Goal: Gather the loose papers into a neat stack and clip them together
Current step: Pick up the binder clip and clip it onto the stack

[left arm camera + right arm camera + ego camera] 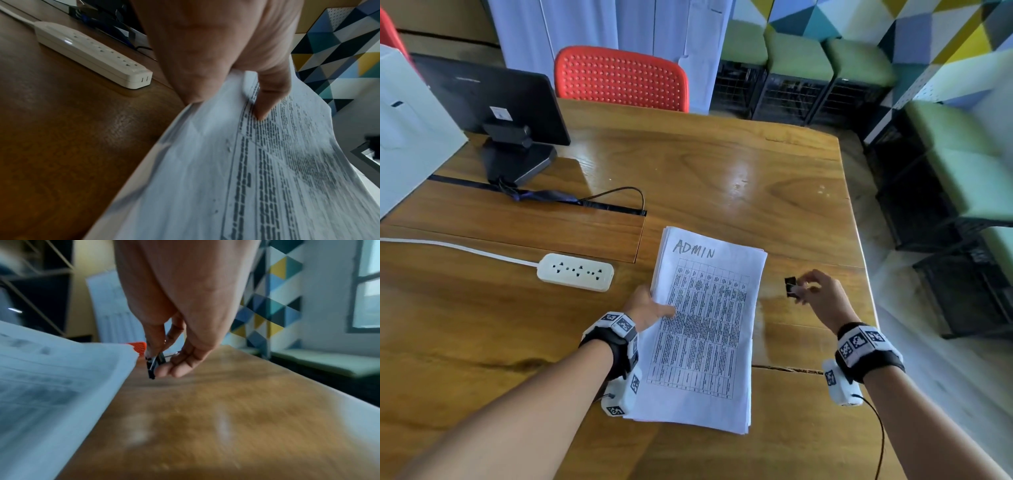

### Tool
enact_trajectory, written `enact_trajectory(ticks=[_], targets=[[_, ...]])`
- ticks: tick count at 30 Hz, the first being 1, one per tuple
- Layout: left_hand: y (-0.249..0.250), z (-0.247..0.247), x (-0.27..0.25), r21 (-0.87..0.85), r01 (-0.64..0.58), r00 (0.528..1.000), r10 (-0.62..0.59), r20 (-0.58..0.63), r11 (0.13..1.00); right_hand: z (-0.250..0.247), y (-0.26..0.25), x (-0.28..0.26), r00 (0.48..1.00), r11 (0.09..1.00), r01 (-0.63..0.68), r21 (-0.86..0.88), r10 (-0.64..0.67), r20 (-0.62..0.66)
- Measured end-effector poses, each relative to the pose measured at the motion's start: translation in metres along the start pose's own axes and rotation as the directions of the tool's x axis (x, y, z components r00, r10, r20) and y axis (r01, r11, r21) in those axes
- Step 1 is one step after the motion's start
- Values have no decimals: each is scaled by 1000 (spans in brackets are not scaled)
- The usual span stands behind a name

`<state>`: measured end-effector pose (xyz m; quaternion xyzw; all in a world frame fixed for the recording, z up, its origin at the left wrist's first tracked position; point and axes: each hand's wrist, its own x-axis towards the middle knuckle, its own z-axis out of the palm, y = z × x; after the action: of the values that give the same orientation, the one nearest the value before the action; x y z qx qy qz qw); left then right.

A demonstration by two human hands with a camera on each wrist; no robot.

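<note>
Both hands are busy — left hand (650,306) grips the paper stack (705,329) on the table (722,164), right hand (822,294) pinches the binder clip (790,286) just beside it. Gathering looks done — next, squeeze the clip open over the stack's edge.

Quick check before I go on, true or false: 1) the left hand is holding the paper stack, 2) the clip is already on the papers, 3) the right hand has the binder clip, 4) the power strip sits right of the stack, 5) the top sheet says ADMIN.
1) True: the left hand grips the paper stack at its left edge, thumb on top.
2) False: the binder clip is off to the stack's right, apart from it.
3) True: the right hand pinches it.
4) False: the power strip lies left of the stack.
5) True.
</note>
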<state>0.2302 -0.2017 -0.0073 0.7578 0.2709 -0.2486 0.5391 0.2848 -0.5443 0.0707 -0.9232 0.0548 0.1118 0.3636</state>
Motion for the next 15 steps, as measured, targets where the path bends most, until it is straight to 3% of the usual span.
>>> enact_trajectory(ticks=[2,5,8,15], targets=[[17,-4,-26,29,-28,1000,28,-1,999,0,-30,-10,992,990,129,52,-129,-4],[40,-7,-61,-11,-120,992,120,46,993,-2,-76,-22,946,943,323,-79,-323,18],[54,-7,-82,-94,-190,978,197,72,977,-8,-115,-29,896,884,443,-149,-432,103],[74,-21,-119,-113,-297,939,312,148,948,-44,-176,-48,856,741,507,-440,-492,157]])
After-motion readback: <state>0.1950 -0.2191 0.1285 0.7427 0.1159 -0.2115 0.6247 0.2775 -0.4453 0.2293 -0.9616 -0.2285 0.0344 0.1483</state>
